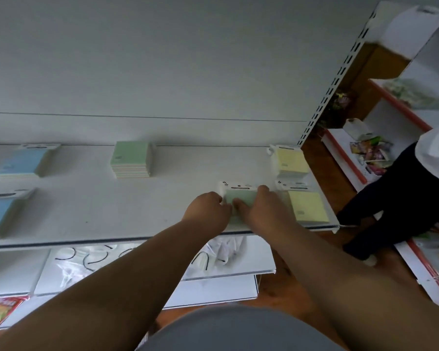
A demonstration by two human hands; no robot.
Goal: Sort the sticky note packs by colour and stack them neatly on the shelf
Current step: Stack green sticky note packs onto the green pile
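On the white shelf (127, 219) a green sticky note pack (240, 196) with a white header card lies near the front edge, right of centre. My left hand (208, 211) grips its left side and my right hand (260, 210) its right side, hiding its lower half. A green stack (131, 159) stands at the shelf's back middle. Two yellow stacks sit on the right, one at the back (289, 160) and one at the front (307, 206). Two blue stacks lie on the left, at the back (22, 162) and at the front (0, 214).
Lower shelves hold clear plastic bags (86, 262) and a red packet (0, 312). A person in dark trousers (395, 198) stands at the right, beside red-edged shelves (345, 158) with snack packets. The wooden floor shows between the shelf units.
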